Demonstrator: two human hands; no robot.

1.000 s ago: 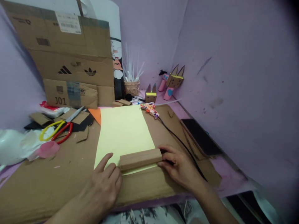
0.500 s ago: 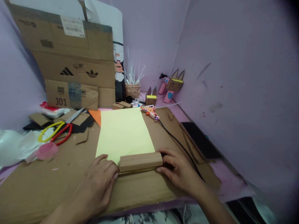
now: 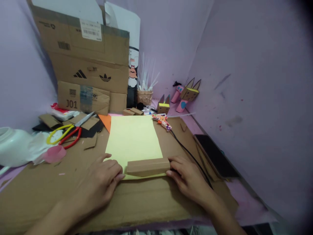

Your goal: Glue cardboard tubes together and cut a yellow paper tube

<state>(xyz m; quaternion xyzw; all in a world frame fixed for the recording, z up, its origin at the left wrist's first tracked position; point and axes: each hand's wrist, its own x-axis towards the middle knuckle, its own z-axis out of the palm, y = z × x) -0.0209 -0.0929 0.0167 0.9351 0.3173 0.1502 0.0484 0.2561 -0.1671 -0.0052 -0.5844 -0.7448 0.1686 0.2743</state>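
A folded cardboard block [image 3: 148, 167], long and box-like, lies across the near end of a yellow sheet of paper [image 3: 133, 135]. The paper's near edge curls up slightly along the block's front. At the block's left end, my left hand [image 3: 104, 178] is closed, thumb and fingertips pinching at the paper's near left corner. My right hand [image 3: 189, 178] grips the block's right end between its fingers, with the thumb low at the paper's edge. Some right fingertips are hidden behind the block.
Scissors [image 3: 70, 132] lie among cardboard scraps at left, near a white bottle [image 3: 14, 147] and a pink tape ring [image 3: 55, 154]. A patterned glue gun [image 3: 162, 122] trails a black cord [image 3: 188, 150] on the right, beside a phone [image 3: 216, 156]. Cardboard boxes [image 3: 91, 70] stand behind.
The paper's near edge now shows as a raised yellow strip before the block, where only a thin line showed. Both hands stay at the block's ends; the camera view has shifted slightly.
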